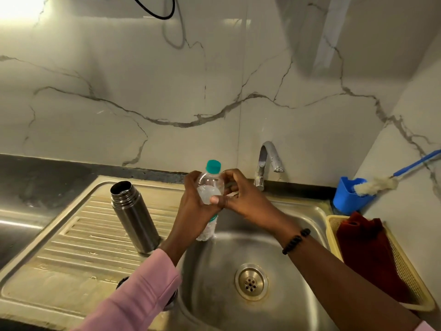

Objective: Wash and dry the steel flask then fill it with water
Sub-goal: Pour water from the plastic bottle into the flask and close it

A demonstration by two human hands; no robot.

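The steel flask (134, 215) stands upright and uncapped on the ribbed drainboard, left of the basin. A clear plastic water bottle (210, 185) with a teal cap stands at the basin's left rim. My left hand (194, 206) grips the bottle's body, thumb across its front. My right hand (241, 194) is at the bottle's right side near the shoulder, fingers curled against it. A dark round object, partly hidden under my left sleeve, lies at the drainboard's front edge (123, 281).
The steel sink basin (214, 271) with its drain (251, 281) lies below my arms. A chrome tap (268, 161) rises behind it. At right, a blue holder (348, 197) carries a bottle brush (377, 185), and a yellow basket (405, 266) holds a dark red cloth (367, 249).
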